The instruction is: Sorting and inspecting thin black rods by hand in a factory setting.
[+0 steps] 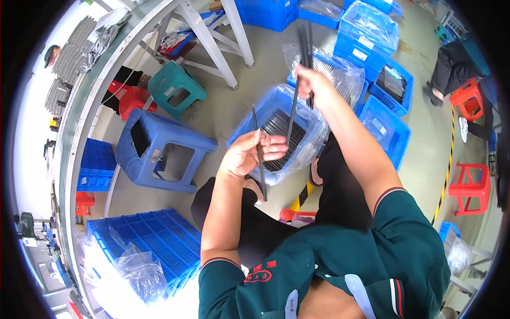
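Note:
My left hand pinches a thin dark rod under the thumb, its other fingers stretched to the right. The rod stands nearly upright in the picture. Farther up and to the right, my right hand is closed round a bunch of similar dark rods, slightly blurred. One rod slants down from it to my left fingertips. Below both hands sits a blue bin lined with clear plastic, with many dark rods lying side by side in it.
Behind is another plastic-lined bin of rods, near stacked blue bins. A blue stool bearing a black phone-like slab and a green stool stand left. Blue crates are at lower left. Another person is far right.

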`<state>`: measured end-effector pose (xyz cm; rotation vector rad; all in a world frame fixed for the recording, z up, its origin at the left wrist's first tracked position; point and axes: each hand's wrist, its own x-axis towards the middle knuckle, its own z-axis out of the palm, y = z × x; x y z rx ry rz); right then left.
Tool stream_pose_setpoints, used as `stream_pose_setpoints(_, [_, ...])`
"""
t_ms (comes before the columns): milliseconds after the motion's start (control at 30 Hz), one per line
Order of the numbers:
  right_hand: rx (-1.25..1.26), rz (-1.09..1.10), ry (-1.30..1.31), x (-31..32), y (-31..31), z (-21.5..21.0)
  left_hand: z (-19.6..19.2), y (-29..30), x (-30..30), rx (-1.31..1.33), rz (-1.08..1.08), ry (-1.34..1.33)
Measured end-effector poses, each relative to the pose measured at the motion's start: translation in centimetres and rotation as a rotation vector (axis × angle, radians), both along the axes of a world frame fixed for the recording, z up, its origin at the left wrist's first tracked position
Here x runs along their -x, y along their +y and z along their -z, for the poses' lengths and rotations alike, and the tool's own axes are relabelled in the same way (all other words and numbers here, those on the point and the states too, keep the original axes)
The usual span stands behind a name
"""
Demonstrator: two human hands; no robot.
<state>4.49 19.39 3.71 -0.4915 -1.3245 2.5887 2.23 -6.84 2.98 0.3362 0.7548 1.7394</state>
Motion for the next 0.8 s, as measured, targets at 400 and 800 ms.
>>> stream_pose_setpoints(400, [-0.519,-0.405,-0.079,-0.3,-8.8,1.1,1.2,1.5,-0.1,-0.028,-0.02,-0.057])
stream_pose_setpoints(800, [-0.737,-0.47,-0.175,-3.4,-9.3,-2.3,-0.1,-0.4,5.0,0.047,-0.929,-0.065])
